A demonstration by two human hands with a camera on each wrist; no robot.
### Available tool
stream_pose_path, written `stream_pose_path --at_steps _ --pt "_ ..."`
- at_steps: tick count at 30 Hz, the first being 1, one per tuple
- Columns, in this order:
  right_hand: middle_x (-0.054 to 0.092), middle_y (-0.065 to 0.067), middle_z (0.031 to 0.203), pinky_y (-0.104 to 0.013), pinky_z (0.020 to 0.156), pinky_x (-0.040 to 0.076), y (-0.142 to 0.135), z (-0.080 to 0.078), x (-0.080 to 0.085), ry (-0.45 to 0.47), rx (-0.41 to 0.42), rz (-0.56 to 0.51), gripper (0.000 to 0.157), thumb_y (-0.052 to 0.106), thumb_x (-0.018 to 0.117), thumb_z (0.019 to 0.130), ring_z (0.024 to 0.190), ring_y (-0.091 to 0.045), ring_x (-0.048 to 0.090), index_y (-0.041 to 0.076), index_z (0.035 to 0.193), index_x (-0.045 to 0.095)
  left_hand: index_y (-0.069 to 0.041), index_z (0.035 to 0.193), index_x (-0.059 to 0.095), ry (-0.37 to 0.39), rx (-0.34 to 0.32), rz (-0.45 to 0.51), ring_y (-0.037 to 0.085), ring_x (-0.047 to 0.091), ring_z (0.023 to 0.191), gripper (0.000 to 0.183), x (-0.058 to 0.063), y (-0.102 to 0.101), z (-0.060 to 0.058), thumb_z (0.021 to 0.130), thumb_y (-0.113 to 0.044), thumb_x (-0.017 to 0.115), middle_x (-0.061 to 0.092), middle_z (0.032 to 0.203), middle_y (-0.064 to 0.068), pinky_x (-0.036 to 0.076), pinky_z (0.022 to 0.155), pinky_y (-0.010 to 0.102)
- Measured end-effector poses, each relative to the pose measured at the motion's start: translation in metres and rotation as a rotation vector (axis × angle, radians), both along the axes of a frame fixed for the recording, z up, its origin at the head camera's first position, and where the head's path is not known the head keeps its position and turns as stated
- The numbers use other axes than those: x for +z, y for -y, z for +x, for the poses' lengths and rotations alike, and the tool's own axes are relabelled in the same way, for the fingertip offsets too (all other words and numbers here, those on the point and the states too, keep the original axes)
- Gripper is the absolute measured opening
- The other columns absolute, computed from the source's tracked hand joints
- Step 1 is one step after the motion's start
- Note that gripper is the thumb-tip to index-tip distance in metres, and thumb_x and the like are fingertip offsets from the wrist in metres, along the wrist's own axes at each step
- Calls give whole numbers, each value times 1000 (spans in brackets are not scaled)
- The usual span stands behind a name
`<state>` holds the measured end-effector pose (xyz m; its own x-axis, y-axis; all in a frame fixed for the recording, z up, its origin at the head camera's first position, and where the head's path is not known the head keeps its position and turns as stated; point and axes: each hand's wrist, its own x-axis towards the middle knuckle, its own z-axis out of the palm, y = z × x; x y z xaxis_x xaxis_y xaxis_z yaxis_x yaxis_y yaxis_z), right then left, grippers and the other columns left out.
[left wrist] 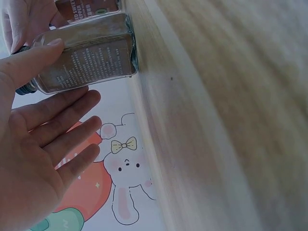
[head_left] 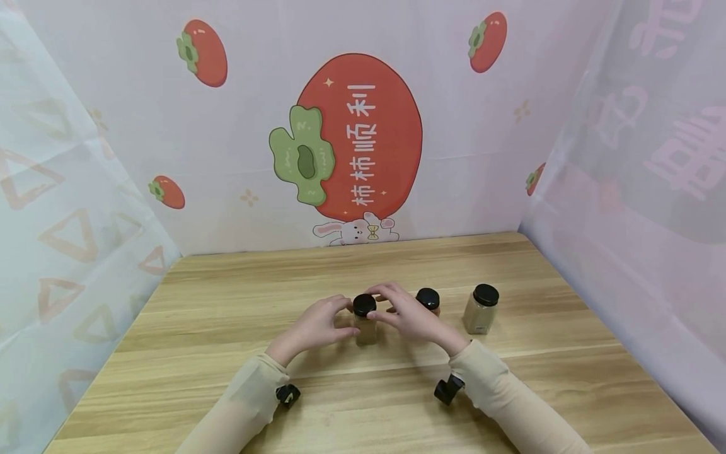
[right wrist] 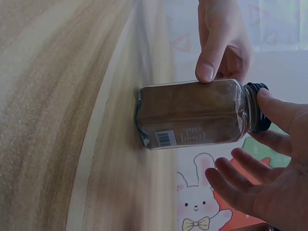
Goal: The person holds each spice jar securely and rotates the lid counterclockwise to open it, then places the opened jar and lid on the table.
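Observation:
A square glass spice jar point(head_left: 367, 334) of brown powder stands upright on the table between both hands. Its side carries fine print and a barcode label, seen in the right wrist view. My left hand point(head_left: 319, 325) holds the jar's body between thumb and forefinger, while its other fingers point(left wrist: 77, 125) spread out loosely. At the top, my right hand point(head_left: 411, 316) pinches the black lid point(right wrist: 260, 108) with thumb and forefinger. The right hand's remaining fingers are extended away from the glass.
Just right of the right hand is a second black-lidded jar point(head_left: 428, 298), partly hidden by that hand. Farther right stands a third jar point(head_left: 480, 310) with pale tan contents. The wooden table point(head_left: 227, 296) meets printed cloth walls at the back and sides.

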<state>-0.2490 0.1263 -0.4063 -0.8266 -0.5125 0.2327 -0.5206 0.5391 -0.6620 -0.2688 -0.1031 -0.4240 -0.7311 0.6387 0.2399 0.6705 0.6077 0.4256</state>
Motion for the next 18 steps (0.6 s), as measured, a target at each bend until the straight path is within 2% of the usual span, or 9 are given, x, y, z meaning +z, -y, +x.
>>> stream_pose_path --at_steps 7,13,18 --pt "48 -8 133 -42 90 50 -2 0 1 13 15 27 42 30 59 94 119 -25 54 15 132 51 -12 113 63 -12 5 -9 23 62 105 42 0 0 0 80 -34 75 66 108 1 49 92 39" --pt "48 -7 133 -37 89 52 -2 2 0 30 18 -16 42 29 60 94 119 -26 54 15 132 50 -12 114 63 -2 8 -8 24 62 106 42 -1 0 0 80 -34 75 66 109 1 49 92 39" --pt "49 -7 133 -41 89 52 0 5 -1 32 -16 -60 47 28 63 92 118 -30 55 11 133 49 -12 114 63 3 7 2 25 62 106 42 0 0 1 79 -33 76 66 108 1 48 93 40"
